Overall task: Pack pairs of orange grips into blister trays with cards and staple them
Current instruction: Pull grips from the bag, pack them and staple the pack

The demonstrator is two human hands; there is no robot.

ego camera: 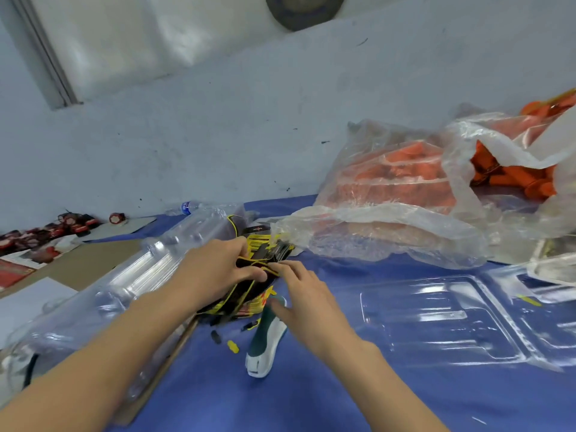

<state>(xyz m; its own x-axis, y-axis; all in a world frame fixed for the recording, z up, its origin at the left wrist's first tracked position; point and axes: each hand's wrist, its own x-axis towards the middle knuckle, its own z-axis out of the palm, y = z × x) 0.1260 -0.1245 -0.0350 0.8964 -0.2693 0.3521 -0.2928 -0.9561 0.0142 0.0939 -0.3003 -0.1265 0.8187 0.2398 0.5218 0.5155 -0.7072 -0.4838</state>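
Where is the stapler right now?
The stapler lies on the blue cloth, low in the middle of the head view, its top end under the right hand, just below the stack of cards.

One wide-angle head-worn camera looks forward and down, close above the left hand and right hand, toward the wall.

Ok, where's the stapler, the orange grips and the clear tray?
stapler [269, 341], head view, white body.
orange grips [523, 179], head view, one grip's side.
clear tray [436, 319], head view, its moulded middle.
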